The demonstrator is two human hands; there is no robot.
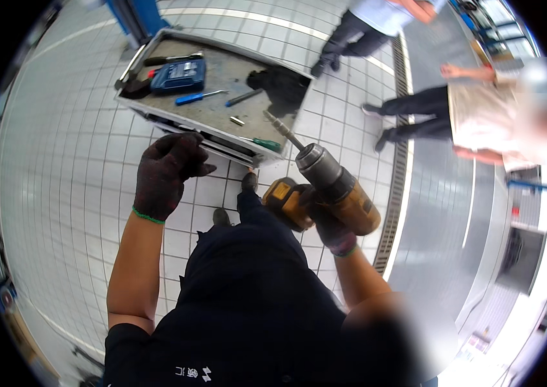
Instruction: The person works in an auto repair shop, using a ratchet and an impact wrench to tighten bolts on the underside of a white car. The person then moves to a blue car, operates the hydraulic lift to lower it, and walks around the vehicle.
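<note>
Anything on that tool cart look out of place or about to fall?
One thing: a green-handled screwdriver lies at the near edge of the cart, apart from the other tools. The right hand holds the drill; the left hand is empty.

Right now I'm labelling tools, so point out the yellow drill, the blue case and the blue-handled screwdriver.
yellow drill [344,200]: head view, on its yellow body.
blue case [179,75]: head view, middle of its lid.
blue-handled screwdriver [189,98]: head view, on its blue handle.

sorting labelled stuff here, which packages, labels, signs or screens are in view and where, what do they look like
Blue case: flat, rectangular, with a pale label patch on its lid, lying on the grey cart top ahead of the left hand.
Pale printed marks: small, on the person's dark shirt, bottom of the view.
No screen can be told for sure.
</note>
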